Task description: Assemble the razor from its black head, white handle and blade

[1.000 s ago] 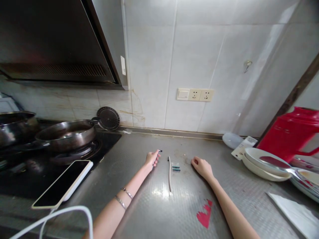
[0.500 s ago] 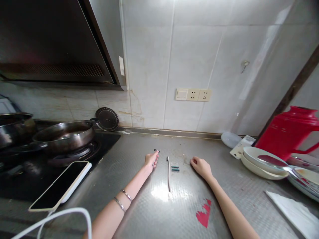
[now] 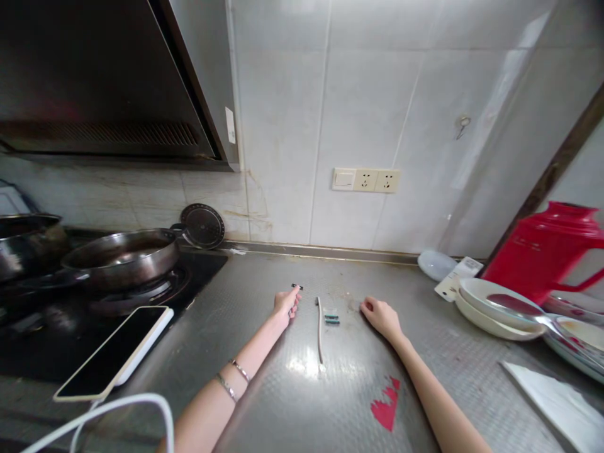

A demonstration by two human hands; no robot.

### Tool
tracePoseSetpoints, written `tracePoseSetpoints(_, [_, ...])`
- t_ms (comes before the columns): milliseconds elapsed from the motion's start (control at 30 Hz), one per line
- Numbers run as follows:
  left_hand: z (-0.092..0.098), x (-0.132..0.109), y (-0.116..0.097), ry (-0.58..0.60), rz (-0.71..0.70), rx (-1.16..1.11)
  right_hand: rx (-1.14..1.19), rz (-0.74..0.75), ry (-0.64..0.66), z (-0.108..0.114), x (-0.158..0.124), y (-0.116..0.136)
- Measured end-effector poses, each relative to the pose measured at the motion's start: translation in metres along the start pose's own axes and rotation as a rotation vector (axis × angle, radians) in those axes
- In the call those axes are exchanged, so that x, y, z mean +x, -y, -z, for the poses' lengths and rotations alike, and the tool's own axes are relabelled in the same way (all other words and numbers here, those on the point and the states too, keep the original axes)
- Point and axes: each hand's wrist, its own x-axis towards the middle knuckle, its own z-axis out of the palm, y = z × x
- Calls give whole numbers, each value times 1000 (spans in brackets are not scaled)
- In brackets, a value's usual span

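Both my arms stretch out over a steel counter. My left hand lies on it with the fingers curled, and a small dark object sticks out past the fingertips. My right hand rests knuckles up, fingers loosely curled, with nothing visible in it. Between the hands lies a thin white stick-like tool. Two small green-and-white pieces sit beside its far end.
A pan sits on the black hob at the left. A phone with a white cable lies at the hob's edge. Stacked plates and a red jug stand right. A red mark is on the counter.
Neither hand has moved on the counter. Only the view has shifted a little.
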Motion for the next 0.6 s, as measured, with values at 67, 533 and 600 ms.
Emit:
tracePoseSetpoints(67, [0,-3,-2,2,4,-3,-6,-2,1,0,0,0])
tracePoseSetpoints(533, [0,-9,-6,-6,-19,-33,-9,1,10,2,-1,1])
tracePoseSetpoints(600, [0,-8,-5,-1,-32,-35,-15,-6,13,2,-1,2])
